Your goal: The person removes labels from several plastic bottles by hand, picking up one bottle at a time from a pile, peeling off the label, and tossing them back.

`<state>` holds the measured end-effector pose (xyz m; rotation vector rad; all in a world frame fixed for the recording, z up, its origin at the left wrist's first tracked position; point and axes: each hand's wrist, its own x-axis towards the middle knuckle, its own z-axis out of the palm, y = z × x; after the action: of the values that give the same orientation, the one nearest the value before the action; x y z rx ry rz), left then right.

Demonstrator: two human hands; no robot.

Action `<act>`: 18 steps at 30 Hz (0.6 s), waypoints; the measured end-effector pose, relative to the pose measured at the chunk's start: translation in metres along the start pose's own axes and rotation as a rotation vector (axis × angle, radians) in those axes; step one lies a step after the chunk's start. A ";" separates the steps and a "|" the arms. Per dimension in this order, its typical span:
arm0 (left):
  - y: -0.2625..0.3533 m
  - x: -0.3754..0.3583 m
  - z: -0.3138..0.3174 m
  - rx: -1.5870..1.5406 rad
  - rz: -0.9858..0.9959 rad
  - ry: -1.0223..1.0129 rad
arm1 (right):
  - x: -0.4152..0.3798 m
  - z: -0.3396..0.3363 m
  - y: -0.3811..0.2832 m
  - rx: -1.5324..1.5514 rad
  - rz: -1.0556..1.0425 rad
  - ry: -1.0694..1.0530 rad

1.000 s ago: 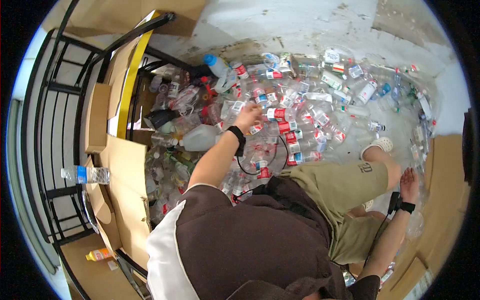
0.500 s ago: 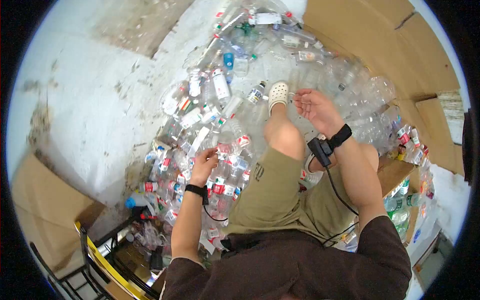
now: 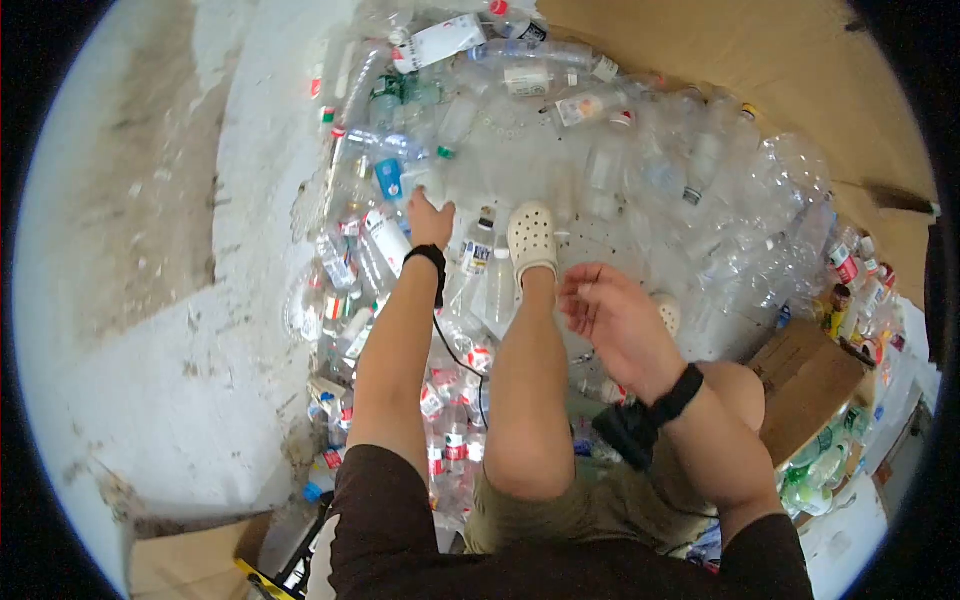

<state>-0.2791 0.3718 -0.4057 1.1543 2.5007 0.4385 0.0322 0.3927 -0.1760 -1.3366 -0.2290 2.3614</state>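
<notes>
My left hand (image 3: 430,220) is stretched forward, thumb and fingers apart, its fingertips at a clear plastic bottle (image 3: 424,180). Just left of that lies a bottle with a blue label (image 3: 388,178). A white-labelled bottle (image 3: 387,240) is beside my left wrist. Between that hand and my white clog (image 3: 532,240) stands a dark-capped bottle with a printed label (image 3: 478,248). My right hand (image 3: 612,318) hovers right of my shin, fingers loosely bent and slightly spread, with nothing visible in them. Both wrists wear black straps.
Clear plastic bottles (image 3: 710,235) are heaped on the right against a cardboard wall (image 3: 750,50). Red-labelled bottles (image 3: 455,445) pile up by my left leg. A cardboard box (image 3: 810,375) stands at the right, with green bottles (image 3: 815,470) behind it. A black cable (image 3: 460,360) hangs from my left wrist.
My left hand has moved forward from the red-labelled pile to the bottles near the blue label. My right hand has come back toward my knee. The view has tilted forward.
</notes>
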 end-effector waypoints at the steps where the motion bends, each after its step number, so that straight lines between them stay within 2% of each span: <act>1: 0.012 0.023 0.002 0.050 -0.104 0.038 | 0.002 0.002 -0.001 0.041 0.028 0.002; 4: 0.035 0.079 0.018 0.178 -0.313 0.145 | 0.006 0.003 -0.004 0.120 0.100 0.026; 8: 0.006 0.125 0.045 0.147 -0.341 -0.003 | 0.012 -0.003 -0.008 0.159 0.105 0.101; 10: 0.000 0.113 0.048 0.146 -0.338 -0.007 | 0.012 -0.004 -0.007 0.176 0.080 0.111; 12: -0.017 0.101 0.050 -0.012 -0.321 0.043 | 0.011 0.000 -0.007 0.187 0.047 0.102; 13: 0.005 0.076 0.031 -0.215 -0.390 0.020 | 0.011 0.003 -0.006 0.162 0.045 0.084; 14: 0.030 0.042 0.012 -0.424 -0.449 -0.020 | 0.008 0.004 -0.006 0.141 0.035 0.079; 16: 0.009 0.010 0.014 -0.679 -0.372 -0.159 | 0.005 0.004 0.003 0.151 -0.013 0.076; 18: 0.058 -0.038 -0.011 -0.742 -0.320 -0.278 | 0.001 0.004 0.004 0.156 -0.056 0.063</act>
<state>-0.2217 0.3767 -0.3650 0.4738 1.9470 0.9311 0.0269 0.3893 -0.1756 -1.3110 -0.0612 2.2372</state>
